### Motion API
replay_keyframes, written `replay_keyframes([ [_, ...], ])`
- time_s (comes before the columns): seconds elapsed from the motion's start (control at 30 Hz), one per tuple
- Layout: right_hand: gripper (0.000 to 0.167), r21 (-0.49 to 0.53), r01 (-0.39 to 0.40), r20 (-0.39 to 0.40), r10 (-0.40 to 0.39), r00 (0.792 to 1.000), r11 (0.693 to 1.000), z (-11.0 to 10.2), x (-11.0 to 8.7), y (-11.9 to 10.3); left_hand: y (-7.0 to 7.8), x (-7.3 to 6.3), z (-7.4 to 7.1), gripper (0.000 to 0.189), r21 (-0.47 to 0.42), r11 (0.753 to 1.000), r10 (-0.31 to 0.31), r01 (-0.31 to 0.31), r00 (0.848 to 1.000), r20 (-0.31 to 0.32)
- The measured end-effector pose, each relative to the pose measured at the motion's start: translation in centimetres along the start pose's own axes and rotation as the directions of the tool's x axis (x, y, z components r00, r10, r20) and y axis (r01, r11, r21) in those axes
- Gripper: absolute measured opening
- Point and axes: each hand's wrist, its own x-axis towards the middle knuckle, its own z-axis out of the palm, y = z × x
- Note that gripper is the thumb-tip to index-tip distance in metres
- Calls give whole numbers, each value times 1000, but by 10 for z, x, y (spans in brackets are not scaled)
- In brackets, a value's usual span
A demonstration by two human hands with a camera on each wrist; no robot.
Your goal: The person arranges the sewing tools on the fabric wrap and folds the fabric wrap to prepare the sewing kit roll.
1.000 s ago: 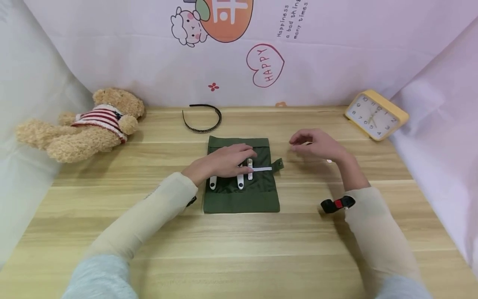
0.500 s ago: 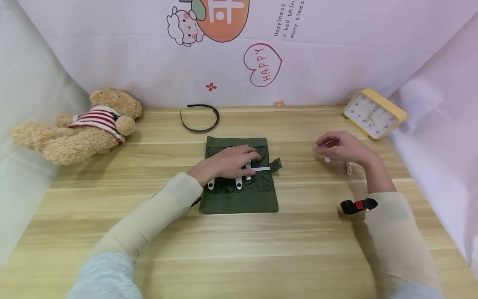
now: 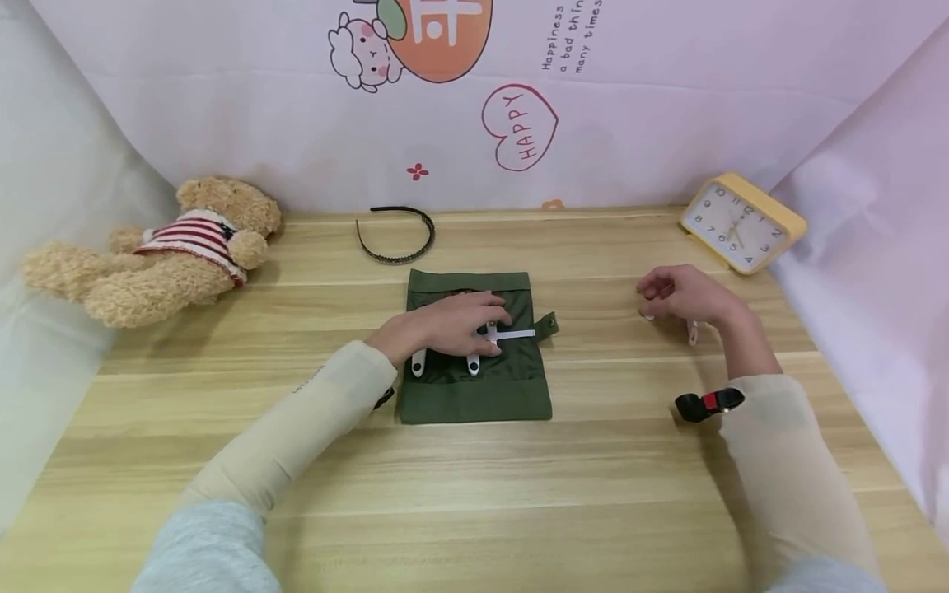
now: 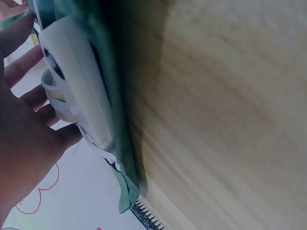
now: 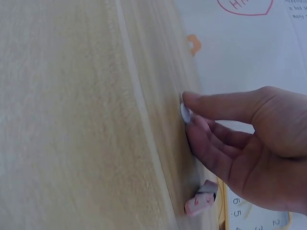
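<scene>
An unfolded dark green fabric pouch [image 3: 474,402] lies on the wooden table, with white-handled tools [image 3: 474,365] tucked under a white strap [image 3: 516,334]. Over it rests my left hand [image 3: 454,323], fingers loosely bent and spread, thumb and index near the strap; it partly hides the tools. The left wrist view shows a white handle [image 4: 79,86] beside those fingers. To the right, my right hand [image 5: 268,143] pinches a small white rounded piece [image 5: 185,113] between thumb and index finger, low over the table; its kind does not show.
Beside the right hand lies a small pink-and-silver piece [image 5: 201,199]. A yellow alarm clock [image 3: 741,224] stands at the back right. Behind the pouch is a black headband [image 3: 396,260]; a teddy bear [image 3: 170,263] lies at left. A printed white cloth [image 3: 630,140] hangs behind the table.
My right hand has moved right, away from the pouch, and come down onto the small white piece, which now sits between its fingertips. My left hand stays over the pouch, its thumb shifting slightly.
</scene>
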Motion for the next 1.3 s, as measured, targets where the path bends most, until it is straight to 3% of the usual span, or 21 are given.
replay_keyframes([
  [0.27,31,-54,-41,-10,40,999,998,0,7,-9,-3,-2,2,45,-12,1000,26,-26,1000,-4],
  [0.53,23,45,-39,23,38,999,998,4,11,-10,-2,0,2,39,-21,999,34,-35,999,-9],
  [0.87,24,126,11,-99,1,995,992,14,20,-28,-5,-1,1,38,-70,997,36,-35,999,7],
  [1.07,29,153,36,-132,-16,991,988,21,26,-41,-7,-1,1,38,-73,996,51,-50,999,6],
  [1.3,24,187,107,-181,-73,981,976,27,30,-54,-8,-1,2,37,-84,995,53,-51,998,17],
])
